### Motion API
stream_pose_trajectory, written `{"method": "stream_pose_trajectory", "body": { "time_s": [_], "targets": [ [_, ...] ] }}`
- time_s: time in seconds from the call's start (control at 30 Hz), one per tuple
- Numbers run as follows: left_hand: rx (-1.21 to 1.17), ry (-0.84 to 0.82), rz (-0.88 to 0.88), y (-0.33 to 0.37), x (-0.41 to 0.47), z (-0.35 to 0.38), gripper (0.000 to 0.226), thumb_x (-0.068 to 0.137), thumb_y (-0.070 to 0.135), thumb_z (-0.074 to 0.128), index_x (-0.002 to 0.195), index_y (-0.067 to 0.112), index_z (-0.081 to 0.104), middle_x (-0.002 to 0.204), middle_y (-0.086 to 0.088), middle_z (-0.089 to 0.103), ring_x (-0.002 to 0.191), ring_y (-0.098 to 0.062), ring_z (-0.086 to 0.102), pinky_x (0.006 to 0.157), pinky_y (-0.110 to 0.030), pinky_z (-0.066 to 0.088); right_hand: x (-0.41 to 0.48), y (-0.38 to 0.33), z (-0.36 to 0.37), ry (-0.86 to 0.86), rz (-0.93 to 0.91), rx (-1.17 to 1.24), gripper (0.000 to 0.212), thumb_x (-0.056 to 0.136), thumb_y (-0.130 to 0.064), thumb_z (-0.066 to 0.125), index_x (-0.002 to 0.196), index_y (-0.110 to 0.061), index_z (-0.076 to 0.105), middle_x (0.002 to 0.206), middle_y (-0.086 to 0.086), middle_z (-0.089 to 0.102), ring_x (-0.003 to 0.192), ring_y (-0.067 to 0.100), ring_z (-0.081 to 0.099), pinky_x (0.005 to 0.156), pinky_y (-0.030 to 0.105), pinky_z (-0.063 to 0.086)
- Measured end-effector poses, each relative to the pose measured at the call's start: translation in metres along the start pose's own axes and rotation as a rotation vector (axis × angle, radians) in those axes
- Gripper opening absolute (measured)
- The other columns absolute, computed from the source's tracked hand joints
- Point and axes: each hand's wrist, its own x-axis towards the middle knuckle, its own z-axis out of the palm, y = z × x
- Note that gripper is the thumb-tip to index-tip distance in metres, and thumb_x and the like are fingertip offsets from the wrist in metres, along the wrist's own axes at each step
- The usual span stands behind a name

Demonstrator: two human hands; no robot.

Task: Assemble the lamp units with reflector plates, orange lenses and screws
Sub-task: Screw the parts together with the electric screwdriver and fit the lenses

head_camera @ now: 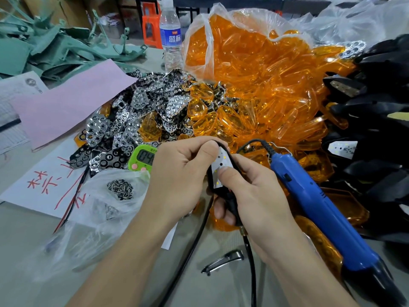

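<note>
Gripping lamp unit (221, 168) between hands: left hand (179, 173) curled over top, right hand (254, 196) thumb seemingly pressing its face.

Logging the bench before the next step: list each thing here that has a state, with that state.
lamp unit: held in both hands, no lens fitted
left hand: grips the lamp unit
right hand: grips the lamp unit
screwdriver: lying down, unheld
screw bag: open
lens bag: open
water bottle: upright, capped
timer: on, digits showing
</note>
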Motion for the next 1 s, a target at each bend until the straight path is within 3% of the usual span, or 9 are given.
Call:
{"method": "stream_pose_trajectory", "body": {
  "time_s": [0.07, 0.2, 0.33, 0.63, 0.8, 1.0],
  "targets": [
    [-0.039, -0.003, -0.028, 0.0007, -0.0005, 0.0004, 0.021, 0.093, 0.023, 0.062, 0.089, 0.031, 0.081, 0.089, 0.01, 0.08, 0.089, -0.012, 0.075, 0.08, -0.036, 0.06, 0.0004, -0.0002, -0.0006, 0.012, 0.005, 0.003, 0.02, 0.102, -0.013, 0.056, 0.092, -0.021, 0.071, 0.063, 0.004, 0.059, 0.04, 0.018, 0.053, 0.037, 0.026, 0.038],
    [-0.17, 0.022, -0.05, 0.0029, -0.0019, -0.0011, 0.027, 0.084, 0.015, 0.073, 0.101, 0.034, 0.08, 0.096, 0.013, 0.08, 0.095, -0.006, 0.076, 0.082, -0.021, 0.06, 0.0007, -0.0005, -0.0031, 0.019, 0.009, 0.024, 0.019, 0.102, -0.014, 0.056, 0.092, -0.02, 0.071, 0.074, 0.02, 0.062, 0.042, 0.018, 0.052, 0.038, 0.024, 0.038],
    [-0.154, 0.037, -0.018, 0.0015, -0.0001, -0.0038, 0.025, 0.082, 0.009, 0.077, 0.098, 0.028, 0.082, 0.092, 0.01, 0.081, 0.09, -0.009, 0.078, 0.079, -0.024, 0.061, 0.0016, 0.002, -0.0049, 0.01, -0.008, 0.002, 0.016, 0.102, -0.016, 0.057, 0.092, -0.017, 0.069, 0.078, 0.027, 0.059, 0.042, 0.018, 0.051, 0.038, 0.023, 0.038],
    [-0.12, 0.037, -0.031, 0.001, 0.0005, -0.0043, 0.022, 0.083, 0.015, 0.075, 0.096, 0.03, 0.082, 0.092, 0.012, 0.081, 0.093, -0.008, 0.077, 0.085, -0.029, 0.062, 0.002, 0.0029, -0.0059, 0.007, -0.016, -0.008, 0.015, 0.1, -0.02, 0.059, 0.09, -0.019, 0.07, 0.076, 0.029, 0.059, 0.042, 0.018, 0.054, 0.037, 0.024, 0.038],
    [-0.117, 0.03, -0.015, 0.0028, -0.0002, -0.002, 0.024, 0.082, 0.015, 0.073, 0.097, 0.031, 0.082, 0.091, 0.012, 0.081, 0.092, -0.008, 0.077, 0.084, -0.029, 0.062, 0.0042, 0.0039, -0.0036, 0.005, 0.001, 0.007, 0.016, 0.088, -0.032, 0.058, 0.091, -0.021, 0.07, 0.065, 0.027, 0.06, 0.046, 0.033, 0.051, 0.041, 0.032, 0.039],
    [-0.12, 0.041, -0.016, 0.0015, 0.0003, -0.003, 0.027, 0.084, 0.014, 0.073, 0.098, 0.036, 0.082, 0.093, 0.013, 0.081, 0.094, -0.008, 0.077, 0.086, -0.031, 0.062, 0.0025, 0.0043, -0.0051, -0.031, -0.012, 0.056, 0.02, 0.091, -0.032, 0.057, 0.094, -0.02, 0.073, 0.062, 0.012, 0.059, 0.042, 0.02, 0.052, 0.037, 0.029, 0.038]
  ]
}}
